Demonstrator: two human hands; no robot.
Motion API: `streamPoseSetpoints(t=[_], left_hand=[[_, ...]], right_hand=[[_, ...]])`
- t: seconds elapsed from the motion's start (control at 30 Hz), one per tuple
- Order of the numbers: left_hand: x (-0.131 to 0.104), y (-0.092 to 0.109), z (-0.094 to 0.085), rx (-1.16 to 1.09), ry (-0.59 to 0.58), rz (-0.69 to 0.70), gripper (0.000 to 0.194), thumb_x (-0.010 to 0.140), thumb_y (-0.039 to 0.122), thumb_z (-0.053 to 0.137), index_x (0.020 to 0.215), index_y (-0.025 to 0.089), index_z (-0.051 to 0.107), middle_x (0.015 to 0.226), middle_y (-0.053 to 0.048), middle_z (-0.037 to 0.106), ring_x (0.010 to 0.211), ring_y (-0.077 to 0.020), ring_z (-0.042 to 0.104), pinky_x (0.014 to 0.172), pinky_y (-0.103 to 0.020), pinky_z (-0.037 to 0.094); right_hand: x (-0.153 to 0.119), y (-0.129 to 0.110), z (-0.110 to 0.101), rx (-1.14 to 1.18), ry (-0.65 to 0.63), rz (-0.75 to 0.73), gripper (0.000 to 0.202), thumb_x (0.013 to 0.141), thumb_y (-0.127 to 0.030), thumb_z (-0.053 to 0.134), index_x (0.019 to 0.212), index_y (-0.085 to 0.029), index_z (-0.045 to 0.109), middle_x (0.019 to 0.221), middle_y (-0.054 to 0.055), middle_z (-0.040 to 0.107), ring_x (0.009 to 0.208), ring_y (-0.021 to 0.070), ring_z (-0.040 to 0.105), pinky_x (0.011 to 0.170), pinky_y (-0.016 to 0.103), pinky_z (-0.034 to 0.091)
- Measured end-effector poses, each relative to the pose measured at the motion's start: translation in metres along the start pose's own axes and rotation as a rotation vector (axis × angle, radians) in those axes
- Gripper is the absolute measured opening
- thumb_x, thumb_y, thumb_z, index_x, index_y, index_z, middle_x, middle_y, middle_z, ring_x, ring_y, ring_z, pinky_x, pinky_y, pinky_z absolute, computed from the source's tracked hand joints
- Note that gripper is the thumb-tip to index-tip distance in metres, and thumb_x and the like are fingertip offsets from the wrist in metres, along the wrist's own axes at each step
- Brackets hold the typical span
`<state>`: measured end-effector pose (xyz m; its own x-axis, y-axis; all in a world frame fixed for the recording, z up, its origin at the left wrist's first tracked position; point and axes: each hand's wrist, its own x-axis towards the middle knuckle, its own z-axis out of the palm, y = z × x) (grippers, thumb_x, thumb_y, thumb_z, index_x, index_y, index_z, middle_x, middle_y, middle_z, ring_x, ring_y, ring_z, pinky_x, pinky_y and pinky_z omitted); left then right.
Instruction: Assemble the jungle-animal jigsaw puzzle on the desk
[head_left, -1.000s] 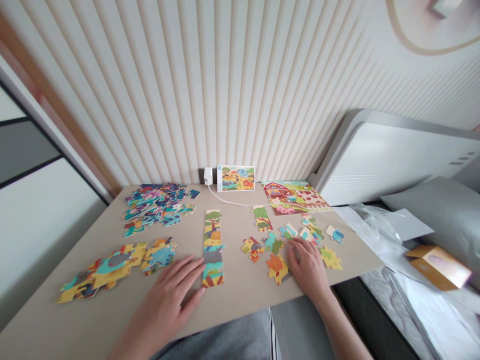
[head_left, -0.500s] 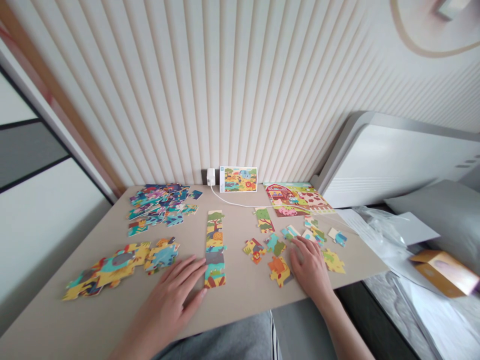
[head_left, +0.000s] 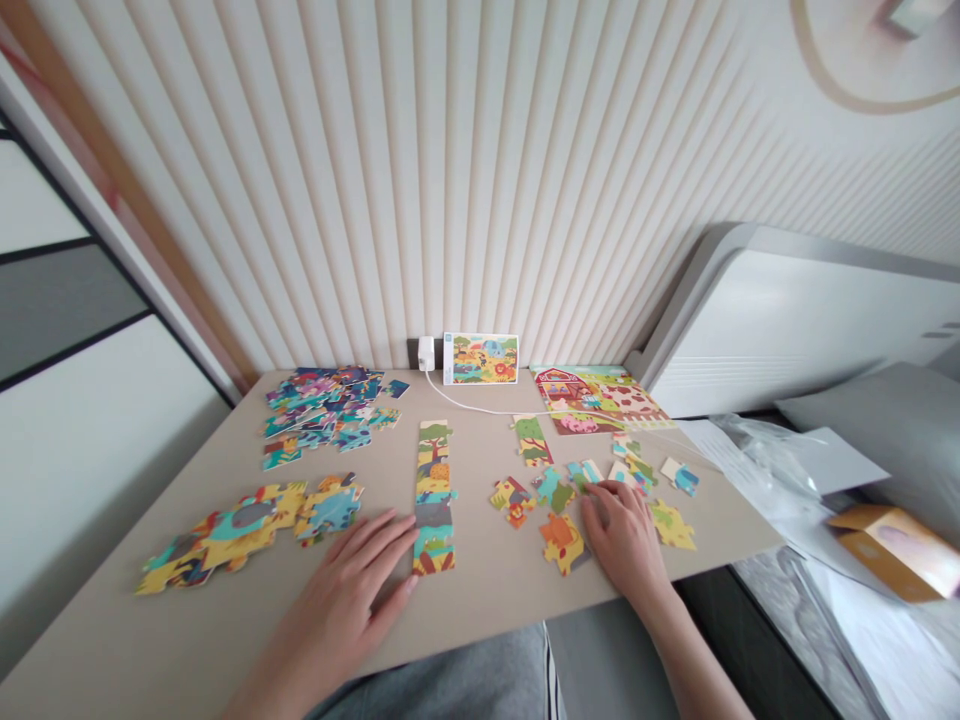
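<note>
The left hand (head_left: 351,588) lies flat, fingers slightly spread, fingertips at the joined puzzle strip (head_left: 434,497), low centre. Lower right of centre, the right hand (head_left: 624,532) curls over loose pieces (head_left: 587,474); its grip, I can't tell.

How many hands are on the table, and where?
2: the left hand beside the puzzle strip, at its lower left; the right hand among loose puzzle pieces.

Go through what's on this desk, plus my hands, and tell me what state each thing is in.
Puzzle strip: joined, flat
Safari picture card: propped upright
White charger: plugged in
Farm picture: flat, cable across it
Purple-blue puzzle pieces: heaped
Orange animal piece: flat
Left hand: spread, palm down
Right hand: palm down, fingers bent
</note>
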<state>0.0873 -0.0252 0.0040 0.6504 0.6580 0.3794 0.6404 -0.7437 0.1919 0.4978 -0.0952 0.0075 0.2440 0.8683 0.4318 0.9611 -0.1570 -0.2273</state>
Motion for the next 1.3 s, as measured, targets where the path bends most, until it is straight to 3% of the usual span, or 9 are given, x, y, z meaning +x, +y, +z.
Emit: streamPoseSetpoints(t=[0.13, 0.23, 0.47, 0.87, 1.3], left_hand=[[0.001, 0.001, -0.001, 0.008, -0.010, 0.000, 0.051, 0.099, 0.041, 0.062, 0.148, 0.029, 0.056, 0.153, -0.002, 0.057, 0.143, -0.0293, 0.050, 0.118, -0.048, 0.046], [0.001, 0.002, -0.002, 0.002, 0.006, 0.006, 0.051, 0.098, 0.041, 0.062, 0.148, 0.028, 0.058, 0.151, -0.004, 0.059, 0.141, -0.0295, 0.052, 0.117, -0.047, 0.046], [0.001, 0.001, -0.001, 0.002, 0.003, 0.002, 0.051, 0.098, 0.040, 0.062, 0.147, 0.029, 0.057, 0.151, -0.003, 0.059, 0.141, -0.0295, 0.052, 0.117, -0.047, 0.046], [0.000, 0.000, 0.000, 0.020, -0.029, 0.001, 0.053, 0.099, 0.041, 0.061, 0.150, 0.029, 0.054, 0.154, -0.002, 0.056, 0.144, -0.0293, 0.049, 0.118, -0.048, 0.045], [0.000, 0.000, 0.000, 0.008, -0.020, -0.001, 0.052, 0.099, 0.042, 0.062, 0.149, 0.029, 0.055, 0.152, -0.003, 0.058, 0.143, -0.0291, 0.050, 0.119, -0.048, 0.044]], right_hand=[[0.000, 0.003, 0.003, -0.001, 0.027, 0.046, 0.029, 0.099, -0.048, 0.053, 0.098, -0.026, 0.072, 0.122, 0.012, 0.067, 0.115, 0.0318, 0.060, 0.103, 0.051, 0.046], [0.001, 0.005, 0.006, -0.002, 0.032, 0.059, 0.029, 0.098, -0.052, 0.056, 0.096, -0.026, 0.068, 0.125, 0.011, 0.067, 0.118, 0.0329, 0.059, 0.104, 0.052, 0.044], [0.000, 0.009, 0.007, 0.040, 0.026, 0.081, 0.029, 0.098, -0.051, 0.053, 0.110, -0.026, 0.064, 0.115, 0.010, 0.069, 0.112, 0.0322, 0.060, 0.099, 0.048, 0.045], [0.011, 0.009, 0.010, 0.009, -0.006, 0.143, 0.047, 0.095, -0.057, 0.058, 0.130, -0.026, 0.064, 0.127, 0.012, 0.069, 0.125, 0.0374, 0.056, 0.102, 0.054, 0.042], [0.008, 0.014, 0.009, 0.235, -0.049, 0.126, 0.059, 0.091, -0.035, 0.054, 0.150, -0.026, 0.049, 0.143, 0.011, 0.063, 0.132, 0.0323, 0.057, 0.112, 0.054, 0.044]])
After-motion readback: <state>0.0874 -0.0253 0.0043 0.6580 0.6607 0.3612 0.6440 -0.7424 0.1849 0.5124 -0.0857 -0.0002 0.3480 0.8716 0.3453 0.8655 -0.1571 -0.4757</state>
